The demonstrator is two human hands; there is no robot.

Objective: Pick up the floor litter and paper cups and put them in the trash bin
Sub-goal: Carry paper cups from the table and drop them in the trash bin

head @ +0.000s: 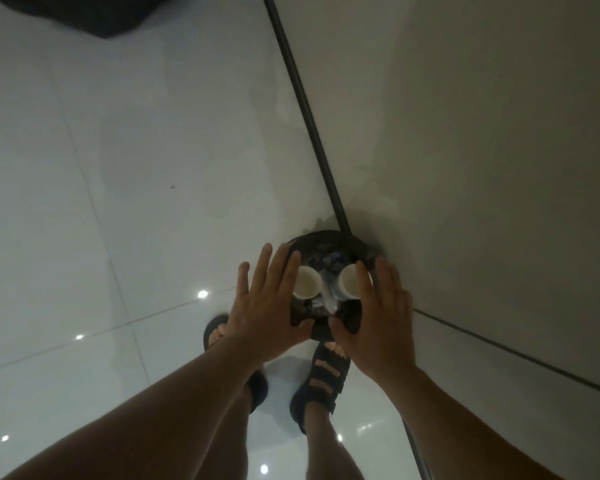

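A round black trash bin (323, 237) stands on the floor in the corner of two walls. Two white paper cups lie inside it, mouths up: one cup (307, 282) on the left, the other cup (349, 280) on the right, with crumpled litter (329, 263) between and behind them. My left hand (264, 303) hovers over the bin's left side with fingers spread and straight. Over the bin's right side, my right hand (378, 313) is spread flat as well. Neither hand holds anything. The bin's near rim is hidden behind my hands.
Glossy white floor tiles (136, 202) spread to the left. Grey walls (482, 150) with a dark baseboard (305, 109) close in the right side. My sandalled feet (323, 375) stand just before the bin. A dark object (94, 12) sits at the top left.
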